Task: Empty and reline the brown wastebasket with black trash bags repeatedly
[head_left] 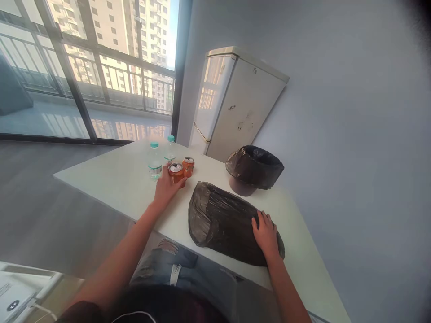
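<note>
My left hand (pixel 167 185) is wrapped round an orange drink can (pixel 176 168) that stands on the white table (pixel 114 175). Right behind it is a second orange can (pixel 189 167). Two clear plastic bottles with teal caps, a nearer bottle (pixel 155 161) and a farther bottle (pixel 170 150), stand to the left of the cans. A black plastic bag (pixel 229 222) lies on its side along the table's front. On the bag's right end rests my right hand (pixel 266 231), fingers spread.
A small bin (pixel 243 186) lined with a black bag (pixel 251 166) stands at the back right of the table. Behind it are a white fridge (pixel 247 98) and a grey wall. A white shelf (pixel 30 287) is at the lower left, below glass doors.
</note>
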Tool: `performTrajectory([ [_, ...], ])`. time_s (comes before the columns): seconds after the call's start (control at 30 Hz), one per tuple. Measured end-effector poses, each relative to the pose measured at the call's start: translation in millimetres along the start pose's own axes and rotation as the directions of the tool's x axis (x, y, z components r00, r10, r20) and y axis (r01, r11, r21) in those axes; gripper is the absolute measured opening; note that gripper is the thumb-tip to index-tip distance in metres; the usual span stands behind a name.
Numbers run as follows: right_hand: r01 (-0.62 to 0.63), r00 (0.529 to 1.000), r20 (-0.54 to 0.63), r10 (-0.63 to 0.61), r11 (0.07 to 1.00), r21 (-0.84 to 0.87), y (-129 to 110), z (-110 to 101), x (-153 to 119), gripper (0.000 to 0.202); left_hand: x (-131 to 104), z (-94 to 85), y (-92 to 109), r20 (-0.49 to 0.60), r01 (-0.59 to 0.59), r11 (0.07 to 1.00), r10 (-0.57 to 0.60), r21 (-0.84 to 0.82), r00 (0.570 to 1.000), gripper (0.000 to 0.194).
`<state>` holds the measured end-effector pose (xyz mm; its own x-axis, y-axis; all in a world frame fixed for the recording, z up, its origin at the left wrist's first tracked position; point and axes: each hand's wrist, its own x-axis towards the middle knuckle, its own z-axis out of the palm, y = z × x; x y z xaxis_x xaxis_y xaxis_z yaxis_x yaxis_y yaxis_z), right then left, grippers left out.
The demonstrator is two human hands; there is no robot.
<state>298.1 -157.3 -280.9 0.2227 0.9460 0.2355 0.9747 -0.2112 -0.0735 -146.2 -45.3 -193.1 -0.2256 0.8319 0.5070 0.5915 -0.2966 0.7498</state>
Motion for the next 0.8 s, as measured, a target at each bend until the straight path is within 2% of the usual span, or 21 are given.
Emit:
performTrajectory([
  [0.1, -0.003, 1.000, 0.023, 0.002, 1.000, 0.030, -1.5, -2.0, 1.8, 0.067, 18.2, 0.3, 53.5, -0.058, -0.126, 0.989, 0.122, -0.076, 0.991, 0.074],
  [0.2, -0.001, 0.999, 0.050, 0.000, 0.999, 0.036, -1.3, -4.3, 2.5, 0.066, 51.0, 17.7, 119.9, -0.097, -0.268, 0.943, 0.254, -0.199, 0.962, 0.074],
  [0.27, 0.003, 0.999, 0.048, -0.005, 0.999, 0.054, -0.8, -5.7, 2.6, 0.066, 75.4, 39.9, 163.5, -0.093, -0.354, 0.887, 0.342, -0.296, 0.935, 0.075],
  [0.33, -0.002, 0.999, 0.039, -0.001, 0.997, 0.077, -0.8, -6.9, 2.7, 0.066, 96.5, 69.4, 201.7, -0.073, -0.388, 0.842, 0.390, -0.374, 0.918, 0.073],
  [0.4, -0.006, 1.000, 0.029, 0.004, 0.997, 0.083, -1.3, -7.7, 2.9, 0.065, 110.4, 101.8, 231.5, -0.050, -0.389, 0.815, 0.409, -0.429, 0.911, 0.070],
  [0.47, -0.005, 1.000, 0.023, 0.003, 0.997, 0.075, -1.8, -8.3, 3.4, 0.062, 115.8, 129.6, 251.0, 0.022, -0.377, 0.806, 0.434, -0.456, 0.901, 0.068],
  [0.53, -0.005, 1.000, 0.020, 0.004, 0.997, 0.071, -1.6, -8.8, 3.8, 0.061, 114.3, 143.9, 258.4, 0.104, -0.368, 0.809, 0.460, -0.458, 0.882, 0.065],
  [0.6, -0.010, 1.000, 0.019, 0.008, 0.997, 0.076, -0.7, -9.0, 4.0, 0.060, 107.8, 139.4, 251.9, 0.107, -0.387, 0.802, 0.480, -0.455, 0.871, 0.064],
  [0.7, 0.013, 1.000, 0.017, -0.014, 0.996, 0.083, 1.2, -9.0, 3.8, 0.060, 90.6, 100.9, 214.0, 0.001, -0.420, 0.815, 0.458, -0.399, 0.889, 0.071],
  [0.8, 0.022, 1.000, 0.002, -0.022, 0.995, 0.098, 1.8, -8.0, 4.0, 0.059, 66.2, 48.8, 152.0, -0.025, -0.288, 0.938, 0.289, -0.193, 0.957, 0.076],
])
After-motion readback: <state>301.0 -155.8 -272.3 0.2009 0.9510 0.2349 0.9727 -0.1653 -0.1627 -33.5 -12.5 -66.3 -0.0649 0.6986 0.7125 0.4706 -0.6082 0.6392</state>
